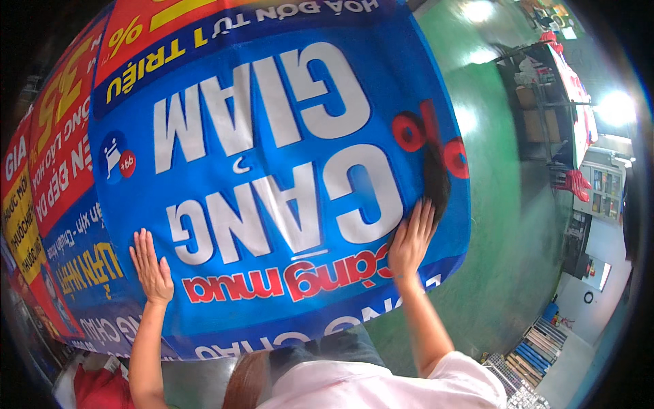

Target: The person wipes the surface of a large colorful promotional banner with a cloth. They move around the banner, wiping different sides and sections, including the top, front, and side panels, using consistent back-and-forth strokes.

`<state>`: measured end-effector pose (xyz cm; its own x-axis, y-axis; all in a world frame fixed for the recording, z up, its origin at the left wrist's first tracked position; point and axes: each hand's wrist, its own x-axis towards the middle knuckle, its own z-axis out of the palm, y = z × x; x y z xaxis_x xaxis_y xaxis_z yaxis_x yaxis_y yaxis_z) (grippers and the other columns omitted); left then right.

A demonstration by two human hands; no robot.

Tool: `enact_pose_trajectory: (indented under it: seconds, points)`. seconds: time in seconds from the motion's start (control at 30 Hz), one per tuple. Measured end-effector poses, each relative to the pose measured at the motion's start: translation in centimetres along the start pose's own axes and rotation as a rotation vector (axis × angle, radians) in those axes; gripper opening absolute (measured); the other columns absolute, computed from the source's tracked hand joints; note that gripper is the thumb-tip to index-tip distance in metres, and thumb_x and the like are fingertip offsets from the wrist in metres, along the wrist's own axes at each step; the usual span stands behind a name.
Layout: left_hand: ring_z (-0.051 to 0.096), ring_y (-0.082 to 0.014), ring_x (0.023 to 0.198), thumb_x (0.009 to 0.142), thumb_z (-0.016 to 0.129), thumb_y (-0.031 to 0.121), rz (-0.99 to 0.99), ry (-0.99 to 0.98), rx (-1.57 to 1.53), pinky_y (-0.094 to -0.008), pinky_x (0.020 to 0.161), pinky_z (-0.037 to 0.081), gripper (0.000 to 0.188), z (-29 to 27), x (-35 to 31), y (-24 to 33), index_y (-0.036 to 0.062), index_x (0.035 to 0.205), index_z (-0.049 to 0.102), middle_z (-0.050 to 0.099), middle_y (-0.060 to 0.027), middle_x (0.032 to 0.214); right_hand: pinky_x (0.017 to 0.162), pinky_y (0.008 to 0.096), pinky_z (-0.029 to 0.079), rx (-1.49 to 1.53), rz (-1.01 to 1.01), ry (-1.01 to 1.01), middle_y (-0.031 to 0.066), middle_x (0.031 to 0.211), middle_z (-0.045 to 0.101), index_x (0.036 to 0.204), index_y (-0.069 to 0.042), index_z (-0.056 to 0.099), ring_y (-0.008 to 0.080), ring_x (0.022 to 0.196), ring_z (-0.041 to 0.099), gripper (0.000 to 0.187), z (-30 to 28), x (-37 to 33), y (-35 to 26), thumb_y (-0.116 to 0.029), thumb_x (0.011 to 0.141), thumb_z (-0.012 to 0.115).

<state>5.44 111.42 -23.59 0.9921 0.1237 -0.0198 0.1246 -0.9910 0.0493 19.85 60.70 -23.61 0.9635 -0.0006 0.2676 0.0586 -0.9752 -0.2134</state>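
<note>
A large blue banner with big white letters and a red strip along its far edge lies spread out in front of me. My left hand rests flat on its near left part, fingers apart. On the near right part, my right hand presses flat with fingers spread, next to a dark patch and a red percent sign. Neither hand holds anything. A white-pink shirt and some hair show at the lower edge between my forearms.
More banners in red, yellow and blue lie under the blue one at the left. To the right is a green floor with a dark table frame, red chairs and stacked boards.
</note>
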Motion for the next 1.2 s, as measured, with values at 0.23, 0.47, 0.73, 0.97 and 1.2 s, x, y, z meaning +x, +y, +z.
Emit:
enact_pose_trajectory:
  seconds: [0.23,0.47,0.73,0.97,1.2]
  points:
    - [0.015,-0.0272,0.148,0.098,0.032,0.029,0.021,0.034,-0.013,-0.0473,0.120,0.006,0.057,0.1,0.0,-0.1,0.0104,0.152,0.023,0.023,-0.0096,0.158,0.116,0.0545,0.019,0.500,-0.638,-0.625,0.0159,0.154,0.031,0.145,-0.008,0.037,0.0317,0.143,0.029,0.060,2.9,-3.9,-16.1,-0.020,0.090,0.058]
    - [0.014,-0.0254,0.148,0.097,0.032,0.028,-0.003,0.014,-0.025,-0.0462,0.121,0.005,0.059,-0.1,0.0,0.1,0.0106,0.152,0.023,0.022,-0.0088,0.159,0.114,0.0467,0.027,0.146,-0.416,0.050,0.0209,0.144,0.044,0.141,-0.004,0.043,0.0359,0.138,0.034,0.053,11.8,20.1,-11.0,-0.020,0.090,0.049]
    - [0.016,-0.0256,0.148,0.100,0.030,0.030,0.013,0.052,0.008,-0.0465,0.120,0.008,0.057,0.6,-0.1,-0.2,0.0100,0.152,0.023,0.024,-0.0095,0.158,0.116,0.0496,0.023,0.024,-0.332,-0.259,0.0224,0.145,0.041,0.137,0.003,0.045,0.0358,0.139,0.034,0.053,4.2,3.4,-14.8,-0.013,0.086,0.048]
    - [0.018,-0.0266,0.148,0.102,0.028,0.031,0.074,0.103,0.004,-0.0481,0.119,0.011,0.055,0.7,0.2,-0.2,0.0111,0.153,0.023,0.024,-0.0095,0.158,0.114,0.0512,0.027,0.181,-0.366,-0.506,0.0131,0.143,0.046,0.133,-0.001,0.051,0.0342,0.136,0.038,0.057,-3.0,-14.1,-7.1,-0.016,0.079,0.063]
    - [0.018,-0.0271,0.148,0.102,0.028,0.029,0.067,0.119,0.026,-0.0484,0.119,0.011,0.055,1.0,0.1,-0.6,0.0108,0.153,0.023,0.024,-0.0098,0.158,0.114,0.0514,0.023,-0.030,-0.145,0.005,0.0220,0.143,0.044,0.133,0.000,0.050,0.0391,0.137,0.035,0.049,3.1,6.5,1.5,-0.018,0.087,0.051]
